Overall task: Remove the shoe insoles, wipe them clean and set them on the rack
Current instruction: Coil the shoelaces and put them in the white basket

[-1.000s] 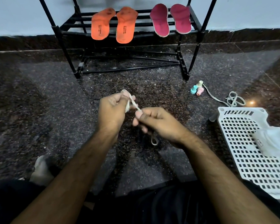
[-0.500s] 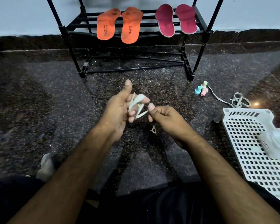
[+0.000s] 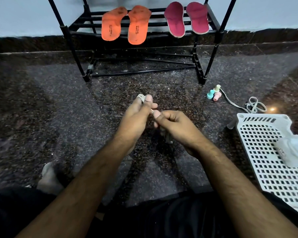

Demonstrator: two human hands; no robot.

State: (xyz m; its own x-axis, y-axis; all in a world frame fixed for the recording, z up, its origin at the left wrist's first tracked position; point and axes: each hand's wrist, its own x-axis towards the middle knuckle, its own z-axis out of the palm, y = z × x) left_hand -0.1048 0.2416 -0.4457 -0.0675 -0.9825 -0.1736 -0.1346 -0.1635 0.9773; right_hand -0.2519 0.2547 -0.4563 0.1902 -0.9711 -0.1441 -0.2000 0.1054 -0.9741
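Dark speckled granite flooring runs up to a pale wall, and against that wall stands the black shoe rack point(image 3: 218, 30) with both pairs of insoles already lying across its bars: the orange insoles point(image 3: 126, 24) up and to the left of the grip, the pink insoles point(image 3: 186, 18) up and to its right, each pair side by side and well apart from the hands. They look thin, light and bendy, foam by the look of them, so I'd judge they flex if lifted by one end; taking one at mid-length or by the heel edge would keep it flat.

Nearer in, the left hand point(image 3: 136, 115) has a pale shoelace point(image 3: 141, 96) wound round its fingertips, and the right hand point(image 3: 175, 124) pinches the lace's other part just beside it, the two grips almost touching. A lace is limp and slides easily, so it wants tension between the hands.

Right of the grip lie three small pastel plugs point(image 3: 213, 94), a second loose lace point(image 3: 253, 106), and a white perforated basket point(image 3: 258, 140) holding a white cloth point(image 3: 294, 150). A socked foot point(image 3: 48, 177) rests on the floor point(image 3: 41, 109) below and left.
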